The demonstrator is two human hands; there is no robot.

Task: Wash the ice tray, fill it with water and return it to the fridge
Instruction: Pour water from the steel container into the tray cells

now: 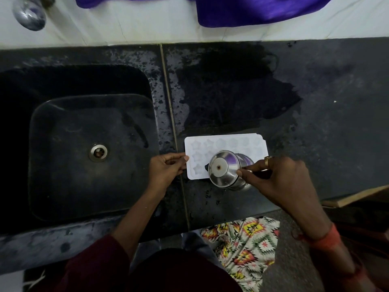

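A white ice tray (212,144) with star-shaped cells lies flat on the dark counter, just right of the sink. My left hand (166,168) pinches the tray's left edge. Over the tray's front half my right hand (280,182) holds a small steel pot (227,169), tipped on its side with its mouth facing left. The pot hides several cells. I cannot see any water running from it.
A black sink (63,144) with a metal drain (98,152) fills the left. The counter (315,123) is wet behind the tray. A steel tap (29,13) is at the top left, purple cloth (252,9) at the back wall, patterned cloth (246,245) below the counter's front edge.
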